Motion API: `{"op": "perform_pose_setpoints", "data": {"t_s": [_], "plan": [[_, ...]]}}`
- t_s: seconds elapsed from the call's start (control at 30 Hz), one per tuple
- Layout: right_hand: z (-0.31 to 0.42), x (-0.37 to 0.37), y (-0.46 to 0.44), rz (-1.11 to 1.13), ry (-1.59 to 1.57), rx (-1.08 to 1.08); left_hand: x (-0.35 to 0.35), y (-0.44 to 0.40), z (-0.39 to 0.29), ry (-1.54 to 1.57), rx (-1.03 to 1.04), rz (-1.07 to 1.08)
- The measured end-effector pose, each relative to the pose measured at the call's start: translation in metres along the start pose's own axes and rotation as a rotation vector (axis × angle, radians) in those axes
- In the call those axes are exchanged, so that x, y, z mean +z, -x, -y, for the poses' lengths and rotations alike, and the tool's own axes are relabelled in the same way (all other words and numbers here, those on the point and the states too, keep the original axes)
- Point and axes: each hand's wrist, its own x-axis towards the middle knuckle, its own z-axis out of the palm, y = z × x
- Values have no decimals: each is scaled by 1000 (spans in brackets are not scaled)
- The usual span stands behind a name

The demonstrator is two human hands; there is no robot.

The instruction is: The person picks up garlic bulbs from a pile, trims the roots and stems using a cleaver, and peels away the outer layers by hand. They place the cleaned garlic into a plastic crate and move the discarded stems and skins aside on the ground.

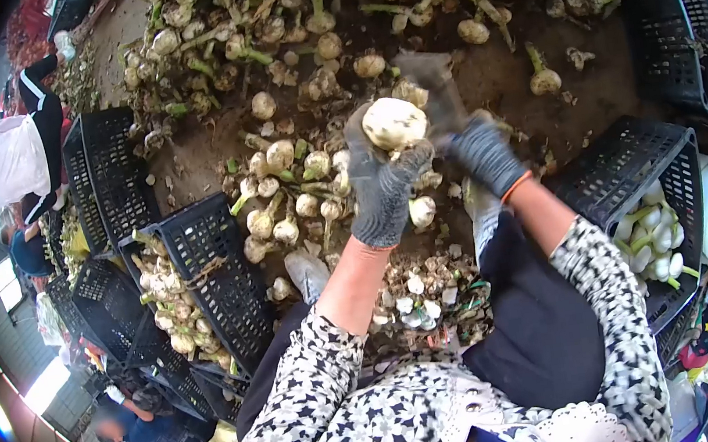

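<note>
My left hand (383, 186), in a grey glove, is closed around a large pale garlic bulb (395, 123). Just to the right of that bulb is my right hand (483, 152), also gloved; its fingers are smeared by motion, and what it holds, if anything, cannot be made out. A blurred grey shape shows above it. Trimmed bulbs and bulbs with short green stems (280, 157) lie on the ground left of my left hand. Between my legs is a pile of loose peelings and small pieces (420, 292).
A large heap of garlic (320, 17) stretches across the far side. Black crates stand at the left (224, 281) and right (625, 157), both with bulbs inside. More crates (674, 23) stand at the upper right. Other people (41, 153) are at the left and lower right edges.
</note>
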Motion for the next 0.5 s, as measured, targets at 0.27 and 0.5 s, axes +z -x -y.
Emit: {"op": "perform_pose_setpoints", "data": {"t_s": [0.27,0.5], "plan": [[11,64,-1,-379,-718,250,-9,-10,-2,124,-381,13],[10,7,3,-416,-381,271,-31,-11,18,28,-472,17]]}}
